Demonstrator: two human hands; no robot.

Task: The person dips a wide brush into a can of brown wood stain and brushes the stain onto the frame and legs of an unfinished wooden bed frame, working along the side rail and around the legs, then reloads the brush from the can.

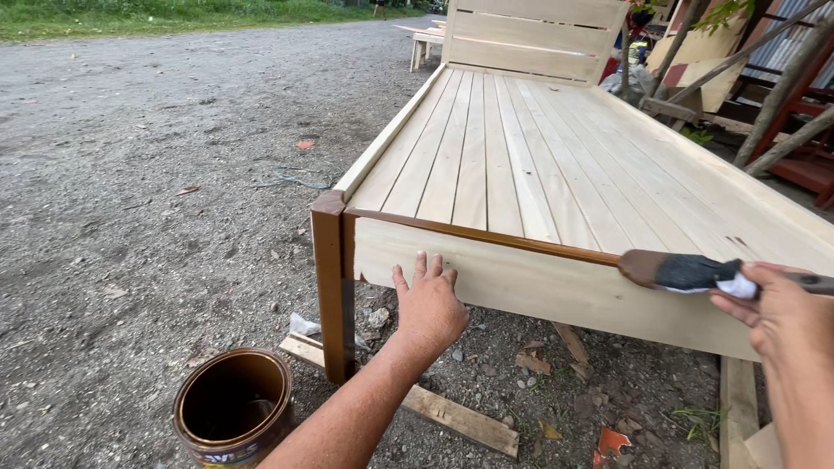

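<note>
- Pressing flat against the pale footboard (556, 291) of the bed frame (521, 156), the left hand (428, 304) is seen released, fingers spread, gripping nothing.
- A paintbrush (686, 271) is grasped by the right hand (777, 317); its dark-loaded bristles are laid on the top edge of the footboard, at the end of the brown stripe already painted there.
- A scrap of white cloth (738, 285) seems to be wrapped around the brush where it is held, though this is partly hidden by the fingers.
- The brush is judged light and stiff in the handle, soft at the tip, and likely slippery where wet; it is best taken by the handle behind the bristles, well away from the coated end.
- The corner post (333, 295) is already coated brown, and its wet surface would probably smear if touched.
- The bed frame is judged heavy and rigid; the bare slats (486, 148) and unpainted boards offer the safe places to hold it.
- An open tin (233, 408) of brown finish stands on the gravel ground (130, 217) near the left forearm, beside a loose plank (452, 417).
</note>
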